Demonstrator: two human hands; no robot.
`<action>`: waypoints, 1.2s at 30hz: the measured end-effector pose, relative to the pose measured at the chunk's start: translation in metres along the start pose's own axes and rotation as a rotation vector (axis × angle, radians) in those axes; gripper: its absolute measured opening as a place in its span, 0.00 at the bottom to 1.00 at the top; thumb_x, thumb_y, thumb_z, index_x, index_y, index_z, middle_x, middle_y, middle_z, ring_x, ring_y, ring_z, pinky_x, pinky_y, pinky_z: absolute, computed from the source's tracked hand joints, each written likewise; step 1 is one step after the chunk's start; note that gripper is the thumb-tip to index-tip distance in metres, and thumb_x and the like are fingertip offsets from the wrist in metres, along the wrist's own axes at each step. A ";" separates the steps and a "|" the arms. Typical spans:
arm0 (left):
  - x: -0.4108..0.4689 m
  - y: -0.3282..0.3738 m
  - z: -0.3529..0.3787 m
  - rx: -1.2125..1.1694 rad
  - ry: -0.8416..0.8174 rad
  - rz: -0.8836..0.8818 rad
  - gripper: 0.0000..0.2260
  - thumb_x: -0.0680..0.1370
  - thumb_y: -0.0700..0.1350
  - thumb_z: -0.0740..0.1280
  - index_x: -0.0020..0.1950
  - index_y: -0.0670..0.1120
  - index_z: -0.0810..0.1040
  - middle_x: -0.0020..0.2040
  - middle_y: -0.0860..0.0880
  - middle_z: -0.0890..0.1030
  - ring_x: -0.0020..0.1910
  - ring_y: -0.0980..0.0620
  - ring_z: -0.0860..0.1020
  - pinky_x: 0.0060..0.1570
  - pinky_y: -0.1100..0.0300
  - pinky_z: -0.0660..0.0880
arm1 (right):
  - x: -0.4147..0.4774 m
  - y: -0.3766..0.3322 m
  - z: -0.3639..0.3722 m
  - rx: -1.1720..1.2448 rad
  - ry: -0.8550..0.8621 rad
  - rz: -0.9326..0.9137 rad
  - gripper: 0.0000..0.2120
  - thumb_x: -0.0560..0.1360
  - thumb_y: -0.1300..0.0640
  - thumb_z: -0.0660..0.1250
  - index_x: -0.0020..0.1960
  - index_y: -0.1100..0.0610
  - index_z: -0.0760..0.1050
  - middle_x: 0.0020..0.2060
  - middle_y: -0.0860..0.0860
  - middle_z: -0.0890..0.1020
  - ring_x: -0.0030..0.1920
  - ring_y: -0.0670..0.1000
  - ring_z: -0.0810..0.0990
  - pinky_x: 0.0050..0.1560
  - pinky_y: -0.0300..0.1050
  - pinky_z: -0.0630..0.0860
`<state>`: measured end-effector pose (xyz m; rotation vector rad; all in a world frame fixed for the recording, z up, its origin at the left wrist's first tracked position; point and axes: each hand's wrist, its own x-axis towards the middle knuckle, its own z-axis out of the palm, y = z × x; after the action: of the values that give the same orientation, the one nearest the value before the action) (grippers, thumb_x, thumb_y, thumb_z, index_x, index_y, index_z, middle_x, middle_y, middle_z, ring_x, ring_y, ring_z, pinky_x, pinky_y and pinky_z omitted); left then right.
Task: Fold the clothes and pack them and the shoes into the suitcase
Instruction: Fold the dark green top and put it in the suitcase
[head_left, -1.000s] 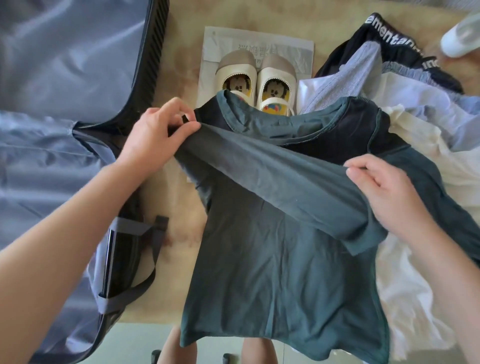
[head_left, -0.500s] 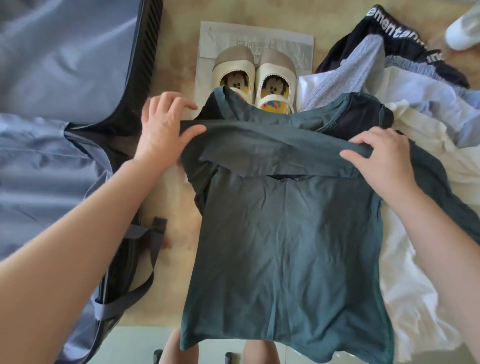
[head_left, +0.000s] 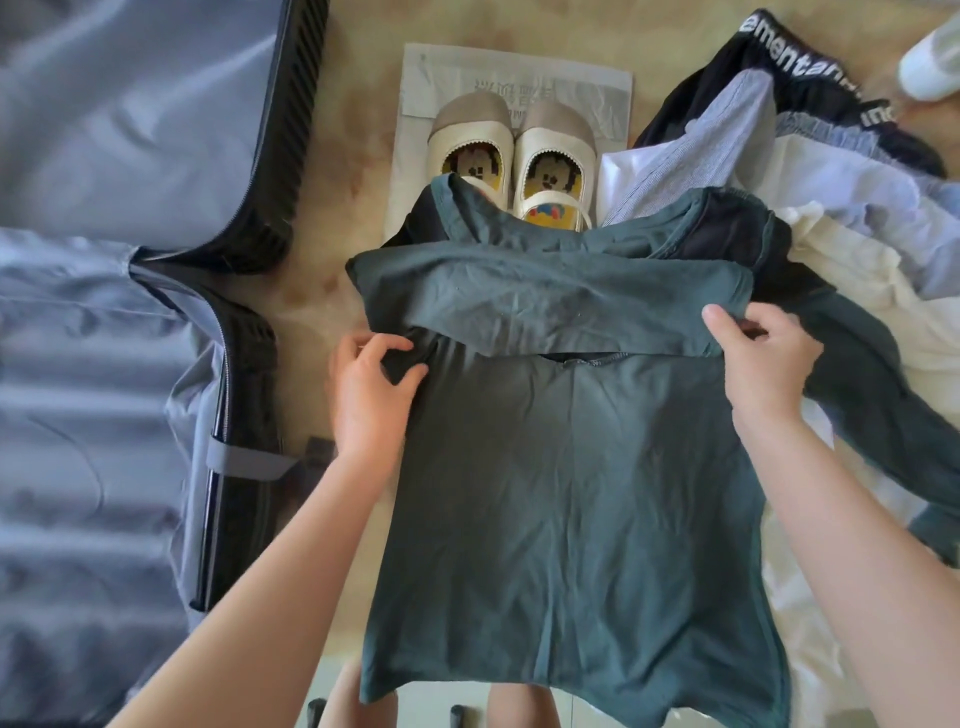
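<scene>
A dark green T-shirt (head_left: 571, 493) lies flat on the table in front of me, with a sleeve band folded across its chest. My left hand (head_left: 371, 395) pinches the shirt's left side just under that fold. My right hand (head_left: 763, 364) grips the fold's right end. A pair of cream shoes (head_left: 511, 156) with cartoon insoles stands just beyond the collar. The open suitcase (head_left: 130, 312) with grey lining fills the left side.
The shoes rest on a sheet of newspaper (head_left: 519, 73). A heap of white, blue-striped and black clothes (head_left: 831, 171) lies to the right, partly under the green shirt. A white object (head_left: 930, 57) sits at the far right corner. The table's near edge runs under the shirt hem.
Both hands laid the sleeve flat across the chest, then slid toward me along the shirt's sides. The left hand dropped from the shoulder to below the fold.
</scene>
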<state>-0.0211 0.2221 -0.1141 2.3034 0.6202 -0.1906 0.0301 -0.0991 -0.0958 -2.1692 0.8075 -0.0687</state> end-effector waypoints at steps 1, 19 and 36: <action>0.003 0.001 -0.001 0.020 0.024 0.024 0.08 0.73 0.46 0.73 0.51 0.51 0.80 0.52 0.54 0.71 0.51 0.55 0.69 0.52 0.60 0.68 | 0.000 -0.002 -0.001 0.016 0.027 -0.028 0.13 0.67 0.41 0.68 0.41 0.49 0.75 0.38 0.41 0.72 0.51 0.60 0.75 0.54 0.56 0.74; -0.031 -0.023 -0.032 0.023 0.202 0.058 0.06 0.75 0.37 0.65 0.47 0.47 0.78 0.50 0.51 0.73 0.43 0.53 0.74 0.40 0.58 0.70 | -0.010 -0.024 -0.026 0.329 0.067 -0.065 0.07 0.76 0.58 0.65 0.43 0.46 0.74 0.37 0.46 0.79 0.34 0.45 0.76 0.25 0.40 0.73; 0.067 0.023 -0.024 -0.471 0.014 -0.557 0.15 0.81 0.50 0.62 0.60 0.41 0.73 0.46 0.48 0.79 0.43 0.52 0.77 0.43 0.61 0.70 | -0.013 0.002 -0.002 0.093 0.002 0.047 0.22 0.67 0.40 0.69 0.53 0.54 0.79 0.39 0.47 0.79 0.46 0.52 0.78 0.53 0.53 0.75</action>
<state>0.0472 0.2495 -0.1033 1.6442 1.1689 -0.2562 0.0183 -0.0939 -0.0932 -2.0624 0.8398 -0.0829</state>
